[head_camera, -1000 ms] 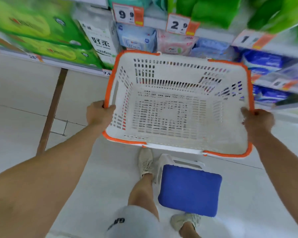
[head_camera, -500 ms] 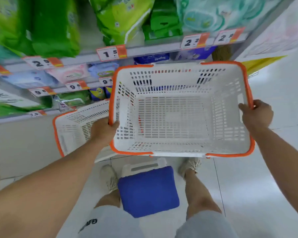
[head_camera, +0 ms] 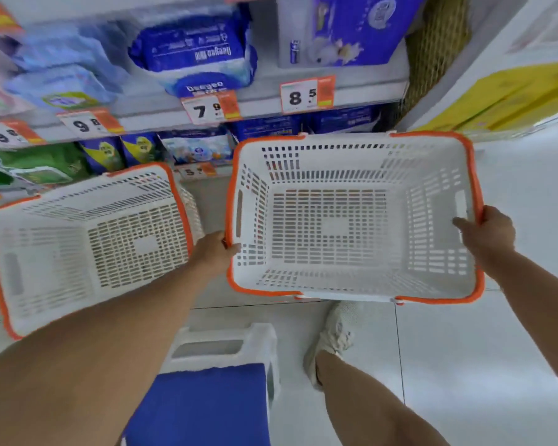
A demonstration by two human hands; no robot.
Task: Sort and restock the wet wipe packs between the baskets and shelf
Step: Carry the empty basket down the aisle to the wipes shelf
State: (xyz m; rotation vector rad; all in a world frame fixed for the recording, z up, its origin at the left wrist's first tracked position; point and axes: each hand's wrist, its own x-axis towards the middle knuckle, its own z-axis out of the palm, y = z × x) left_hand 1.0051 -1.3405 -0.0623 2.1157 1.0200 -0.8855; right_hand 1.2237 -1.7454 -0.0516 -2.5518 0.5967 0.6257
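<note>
I hold an empty white basket with an orange rim [head_camera: 355,286] by its two short sides, low in front of the shelf. My left hand [head_camera: 214,252] grips its left edge and my right hand [head_camera: 487,235] grips its right edge. A second empty white and orange basket [head_camera: 45,272] stands on the floor to the left, close beside the held one. Wet wipe packs [head_camera: 194,56] in blue, pale blue and green wrappers fill the shelf [head_camera: 261,106] behind both baskets, above orange price tags.
A white stool with a blue cushion [head_camera: 203,403] stands on the floor between my legs, just below the baskets. My shoe [head_camera: 331,339] is planted under the held basket. Yellow cartons [head_camera: 509,94] sit at the right beyond the shelf end. White tiled floor spreads to the right.
The view has swung right and down along the shelf. The held basket has come lower, next to the second basket, which now shows in full at the left. Both hands keep their grip.
</note>
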